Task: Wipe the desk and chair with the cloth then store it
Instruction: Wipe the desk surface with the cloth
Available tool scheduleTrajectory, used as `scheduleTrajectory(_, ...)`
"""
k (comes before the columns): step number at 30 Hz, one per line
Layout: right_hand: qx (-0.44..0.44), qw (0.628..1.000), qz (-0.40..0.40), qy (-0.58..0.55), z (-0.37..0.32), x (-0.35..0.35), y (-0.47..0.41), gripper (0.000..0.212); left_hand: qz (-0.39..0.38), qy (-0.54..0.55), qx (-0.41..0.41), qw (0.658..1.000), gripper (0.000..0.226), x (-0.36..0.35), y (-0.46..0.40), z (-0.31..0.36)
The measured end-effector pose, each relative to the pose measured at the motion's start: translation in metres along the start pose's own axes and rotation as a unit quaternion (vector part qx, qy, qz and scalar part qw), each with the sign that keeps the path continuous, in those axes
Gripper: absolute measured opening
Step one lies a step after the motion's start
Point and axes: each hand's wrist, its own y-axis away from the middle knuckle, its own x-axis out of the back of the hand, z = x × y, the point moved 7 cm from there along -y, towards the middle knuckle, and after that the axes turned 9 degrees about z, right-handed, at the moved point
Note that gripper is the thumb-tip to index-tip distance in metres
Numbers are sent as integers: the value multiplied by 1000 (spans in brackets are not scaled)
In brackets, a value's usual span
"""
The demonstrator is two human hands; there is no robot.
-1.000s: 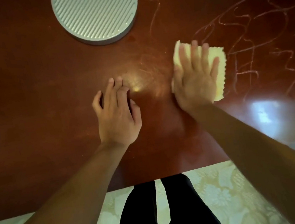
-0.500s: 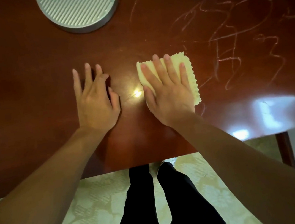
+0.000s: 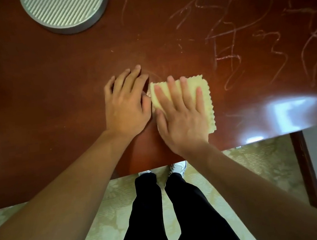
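Both hands had drawn together since half a second before: the gap between them had closed, and the cloth had slid leftward under the right hand until its left edge lay just beside the left hand. Earlier still, the cloth had been out to the right, near the pale scribbles.

The right hand lay flat on the cloth, fingers straight and slightly spread, pressing it down onto the bench rather than gripping it. The cloth was pale yellow with a wavy, pinked edge, and showed beyond the fingertips and along the right side of the hand. The left hand rested palm-down on the bare wood, fingers relaxed and holding nothing, its thumb close to the cloth's left edge; whether they touched could not be told.

Beyond the left hand's fingertips, well apart, sat a round grey ribbed disc, partly cut off by the frame. The scribbles ran across the wood beyond and to the right of the right hand. A bright glare lay on the polished surface to that hand's right. Below the wrists, past the bench's near edge, black trousers and white shoes stood on a patterned pale floor.
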Motion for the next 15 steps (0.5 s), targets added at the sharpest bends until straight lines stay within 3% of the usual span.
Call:
scheduleTrajectory(2,25,999,-20,15,16,2,-3,56,4,3,-4,1000,40,0,1,1)
scheduleTrajectory(8,-125,992,5,22,95,20,-43,56,6,25,15,1000,37,-3,1,-3)
scheduleTrajectory(11,-135,990,-2,33,70,16,-42,58,6,32,30,999,35,-2,1,-4)
scheduleTrajectory(15,-35,998,-51,18,1,0,-19,58,-5,41,46,998,37,-2,0,-5)
